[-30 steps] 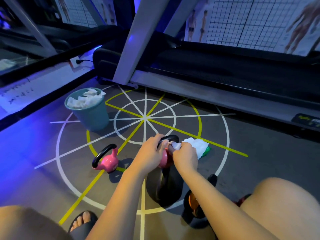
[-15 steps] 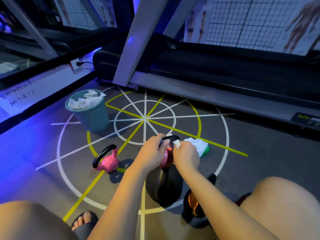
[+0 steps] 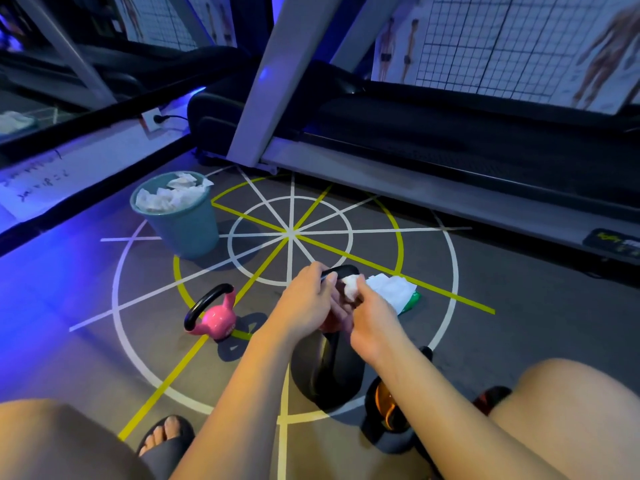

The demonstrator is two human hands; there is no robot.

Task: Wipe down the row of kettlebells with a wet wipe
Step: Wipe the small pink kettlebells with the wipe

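barely anything has moved since half a second ago: your left hand (image 3: 307, 299) and right hand (image 3: 373, 322) stay on the same pink kettlebell (image 3: 341, 271), and the wad of wet wipe (image 3: 350, 286) shows a touch more than it did; you are low over a grey floor (image 3: 502, 341) taped with white and yellow lines, a circle cut by spokes; a treadmill (image 3: 450, 133) runs along the far side, with gridded posters (image 3: 502, 39) of body figures on the wall behind it and a plug in a wall socket (image 3: 154, 118) to the left; blue light falls across the left of the floor; a teal bin (image 3: 185, 230) holding crumpled white wipes stands on the circle's left part; handwriting on the white board (image 3: 38, 181) at the left is too faint to read, and the yellow-green label (image 3: 613, 242) on the treadmill's base is blurred; your left hand curls over the black handle of the pink kettlebell, gripping it; your right hand pinches the wet wipe against the handle's right end; just beyond lies a white sheet on what may be a green pack of wipes (image 3: 412, 301); a second pink kettlebell (image 3: 214, 317) stands apart to the left; a large black kettlebell (image 3: 332, 372) sits just below your hands, with an orange kettlebell (image 3: 384, 410) beside it, under your right forearm
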